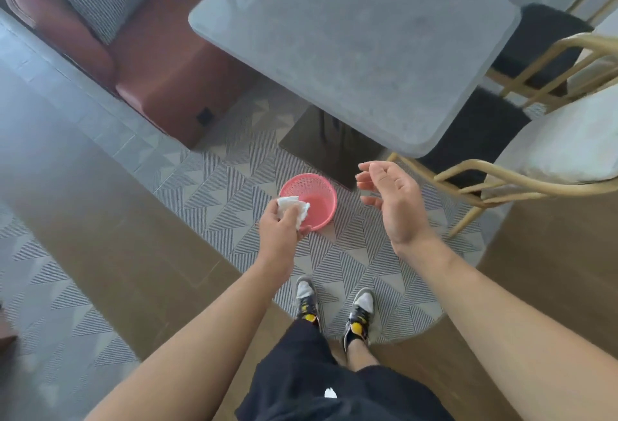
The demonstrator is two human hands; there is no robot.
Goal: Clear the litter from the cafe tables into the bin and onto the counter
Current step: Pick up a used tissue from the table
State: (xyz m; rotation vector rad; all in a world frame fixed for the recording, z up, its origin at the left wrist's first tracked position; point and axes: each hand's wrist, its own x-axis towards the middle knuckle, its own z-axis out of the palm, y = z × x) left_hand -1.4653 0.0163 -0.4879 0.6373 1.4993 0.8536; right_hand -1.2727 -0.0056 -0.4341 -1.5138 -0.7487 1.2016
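Note:
A small pink mesh bin (312, 186) stands on the patterned floor in front of my feet. My left hand (279, 228) grips a crumpled white napkin (291, 206) right over the bin's near-left rim. My right hand (389, 200) hovers to the right of the bin, palm turned inward, fingers relaxed, holding nothing. The grey cafe table (361, 43) stretches beyond the bin, its top bare in this view.
The table's dark pedestal base (334, 146) sits just behind the bin. A brown sofa (160, 83) with a checked cushion is at the left. Gold-framed chairs (521, 183) with pale cushions stand at the right. A second grey table edge shows at the top right.

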